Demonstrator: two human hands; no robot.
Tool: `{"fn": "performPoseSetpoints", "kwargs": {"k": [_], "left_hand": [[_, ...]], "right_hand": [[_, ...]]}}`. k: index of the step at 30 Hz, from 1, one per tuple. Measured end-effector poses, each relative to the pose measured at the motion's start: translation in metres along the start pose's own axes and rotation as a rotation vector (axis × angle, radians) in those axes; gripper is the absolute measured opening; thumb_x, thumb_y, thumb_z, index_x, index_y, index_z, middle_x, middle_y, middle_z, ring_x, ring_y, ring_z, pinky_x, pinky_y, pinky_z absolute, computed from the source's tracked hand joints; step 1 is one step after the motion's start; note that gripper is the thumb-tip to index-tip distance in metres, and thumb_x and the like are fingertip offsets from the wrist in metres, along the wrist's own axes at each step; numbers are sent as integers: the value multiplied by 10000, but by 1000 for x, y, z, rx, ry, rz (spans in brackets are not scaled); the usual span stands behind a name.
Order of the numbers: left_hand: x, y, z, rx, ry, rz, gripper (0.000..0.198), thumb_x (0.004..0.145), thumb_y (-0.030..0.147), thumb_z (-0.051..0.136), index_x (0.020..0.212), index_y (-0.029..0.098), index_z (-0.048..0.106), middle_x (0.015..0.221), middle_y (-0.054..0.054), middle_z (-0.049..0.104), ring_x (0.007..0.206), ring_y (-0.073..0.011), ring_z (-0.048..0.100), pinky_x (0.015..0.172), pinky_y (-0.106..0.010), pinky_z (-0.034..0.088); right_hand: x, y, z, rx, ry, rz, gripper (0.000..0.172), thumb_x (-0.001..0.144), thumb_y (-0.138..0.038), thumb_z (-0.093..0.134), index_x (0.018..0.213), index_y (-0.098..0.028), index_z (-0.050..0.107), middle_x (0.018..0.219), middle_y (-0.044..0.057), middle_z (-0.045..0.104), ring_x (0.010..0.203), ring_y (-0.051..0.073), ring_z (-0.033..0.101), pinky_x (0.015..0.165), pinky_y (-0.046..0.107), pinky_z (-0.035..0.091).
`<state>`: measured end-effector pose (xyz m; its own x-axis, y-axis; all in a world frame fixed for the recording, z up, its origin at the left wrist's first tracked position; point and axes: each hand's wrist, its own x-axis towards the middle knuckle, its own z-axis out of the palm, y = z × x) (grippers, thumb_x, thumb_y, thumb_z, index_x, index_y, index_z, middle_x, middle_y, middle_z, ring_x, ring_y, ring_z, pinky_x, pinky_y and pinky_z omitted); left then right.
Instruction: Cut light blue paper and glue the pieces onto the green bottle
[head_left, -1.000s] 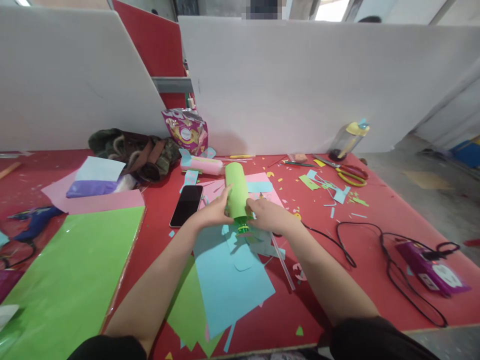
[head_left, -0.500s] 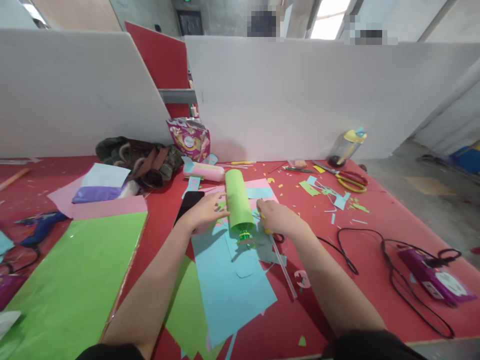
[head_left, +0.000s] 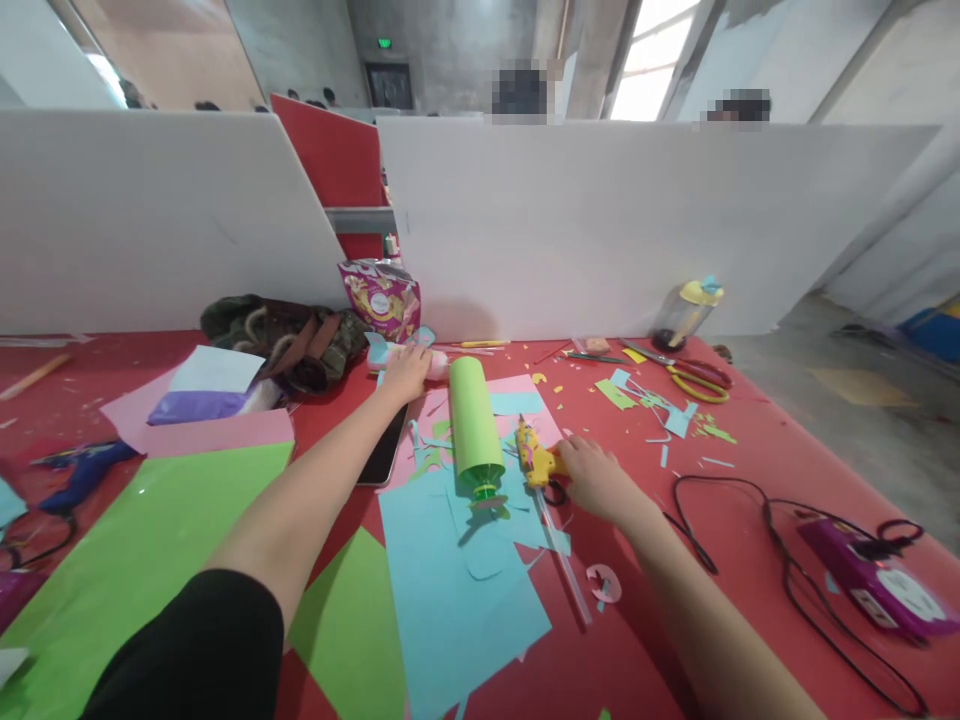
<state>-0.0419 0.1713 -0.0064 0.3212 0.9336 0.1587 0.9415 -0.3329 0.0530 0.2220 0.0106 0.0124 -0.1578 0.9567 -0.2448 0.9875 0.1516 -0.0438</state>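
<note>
My left hand point(head_left: 406, 376) is laid over a bottle wrapped in pink paper point(head_left: 438, 366), fingers curled across its top and hiding its middle. My right hand point(head_left: 596, 478) has its fingers around the handle of a yellow hot glue gun point(head_left: 534, 458), whose nozzle points away from me. A clear glue stick point(head_left: 568, 575) sticks out of the gun's back end. Between my hands lies a bottle wrapped in green paper point(head_left: 474, 420), its green neck facing me, partly over a light blue sheet point(head_left: 457, 610).
A black phone point(head_left: 384, 455) lies under my left forearm. Paper scraps point(head_left: 660, 400), red-and-yellow scissors point(head_left: 697, 380) and a clear bottle with a yellow top point(head_left: 686, 315) are at the right. A purple power strip point(head_left: 874, 575) trails a black cable. A blue glue gun point(head_left: 86, 475) lies left.
My left hand has moved from beside the green bottle forward to the pink bottle. My right hand has drawn back to the right, and the yellow glue gun now shows clearly.
</note>
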Motion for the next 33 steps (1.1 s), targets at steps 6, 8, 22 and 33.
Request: {"fn": "performPoseSetpoints", "kwargs": {"k": [6,8,22,33], "left_hand": [[13,-4,5,98,-7,-3,296,836,281,486,1098,145,487,1096,-80,525,919,-193,548,762,-393,471],[14,-5,5,128,-17,-30,295,835,282,486,1096,144,489,1094,-79,526,919,-194,548,762,-391,471],[-1,-18,-10,223,-72,-197,313,833,286,488,1115,150,477,1128,-84,507,960,-207,530,793,-419,452],[-42,52,-12,-155,-117,85,556,781,406,445,1215,77,334,1126,-151,438,1084,-260,437,894,-356,371]], "right_hand": [[-5,2,8,42,80,0,313,758,-15,337,1016,-117,481,1000,148,578,894,248,528,702,301,340],[-4,5,8,59,98,-6,288,754,-16,351,985,-115,492,942,136,597,857,236,538,694,285,340],[8,21,27,135,272,34,257,681,31,379,847,-130,490,835,93,579,798,200,497,652,241,325],[20,52,43,106,503,169,210,655,-3,377,765,-144,486,724,92,536,691,214,454,652,309,321]]}}
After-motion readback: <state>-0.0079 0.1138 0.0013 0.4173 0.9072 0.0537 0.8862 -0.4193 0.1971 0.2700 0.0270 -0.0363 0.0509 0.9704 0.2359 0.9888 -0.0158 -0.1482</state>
